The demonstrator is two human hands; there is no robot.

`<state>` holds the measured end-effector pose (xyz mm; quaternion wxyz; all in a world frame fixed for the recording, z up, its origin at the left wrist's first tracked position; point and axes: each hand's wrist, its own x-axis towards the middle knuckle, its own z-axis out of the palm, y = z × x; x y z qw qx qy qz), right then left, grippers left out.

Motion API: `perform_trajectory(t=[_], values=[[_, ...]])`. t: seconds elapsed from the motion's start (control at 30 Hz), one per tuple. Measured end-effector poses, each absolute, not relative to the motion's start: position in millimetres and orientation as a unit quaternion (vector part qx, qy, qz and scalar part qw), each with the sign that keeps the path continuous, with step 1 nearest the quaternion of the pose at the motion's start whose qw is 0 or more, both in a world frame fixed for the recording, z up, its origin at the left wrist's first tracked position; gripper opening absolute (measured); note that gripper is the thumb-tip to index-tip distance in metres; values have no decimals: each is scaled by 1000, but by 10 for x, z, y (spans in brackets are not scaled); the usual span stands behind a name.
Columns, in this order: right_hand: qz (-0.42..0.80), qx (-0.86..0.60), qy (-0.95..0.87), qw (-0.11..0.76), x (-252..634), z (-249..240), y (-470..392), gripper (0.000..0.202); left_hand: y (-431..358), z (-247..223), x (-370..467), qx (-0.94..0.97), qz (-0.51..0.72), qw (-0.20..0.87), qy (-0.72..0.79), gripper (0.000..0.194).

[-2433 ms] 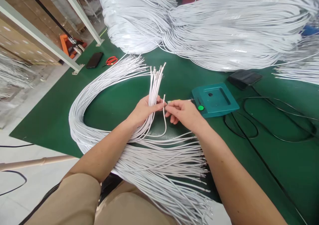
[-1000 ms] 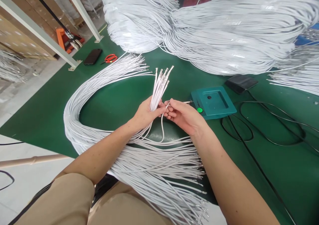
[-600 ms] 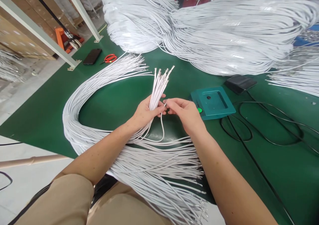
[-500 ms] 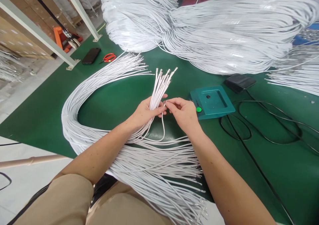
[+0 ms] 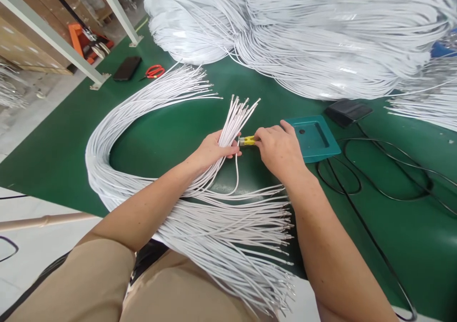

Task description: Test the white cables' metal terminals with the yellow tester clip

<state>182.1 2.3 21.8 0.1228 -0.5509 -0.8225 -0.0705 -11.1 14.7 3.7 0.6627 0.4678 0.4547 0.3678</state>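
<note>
My left hand (image 5: 217, 149) is closed around a bunch of white wires (image 5: 233, 122) whose tips carry small metal ends and point up and away from me. One single white wire (image 5: 236, 170) hangs in a loop below the thumb, its end near my fingertips. In my right hand (image 5: 280, 151) is a small yellow tool with a silvery tip (image 5: 249, 141); its exact kind I cannot make out. The tip reaches to the single wire at my left fingers; whether they touch is unclear. More white wires (image 5: 98, 151) curve across the green table under my forearms.
A teal device with a tray-like recess (image 5: 316, 139) sits beyond my right hand, with a black box (image 5: 348, 112) and black cable (image 5: 392, 198) near it. Large white wire bundles (image 5: 332, 41) lie at the back. Red-handled scissors (image 5: 154, 71) and a phone (image 5: 127, 68) are at left.
My right hand has drawn back from the wire end and now holds the yellow tool, its tip by my left fingers. My left hand still grips the bunch.
</note>
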Motion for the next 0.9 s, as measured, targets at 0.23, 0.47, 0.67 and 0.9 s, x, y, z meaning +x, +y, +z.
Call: perform_trajectory(t=[0.23, 0.47, 0.67, 0.9], values=[[-47, -547, -825, 135, 1840, 208, 67, 25, 177, -11, -71, 509, 366, 614, 480, 41], [-50, -557, -817, 142, 1820, 200, 85, 26, 218, -111, -58, 559, 347, 557, 508, 39], [-64, -575, -798, 170, 1879, 245, 21, 20, 209, -95, -59, 559, 341, 560, 507, 39], [-144, -678, -698, 181, 2058, 117, 32, 42, 220, -63, -110, 507, 334, 623, 493, 41]])
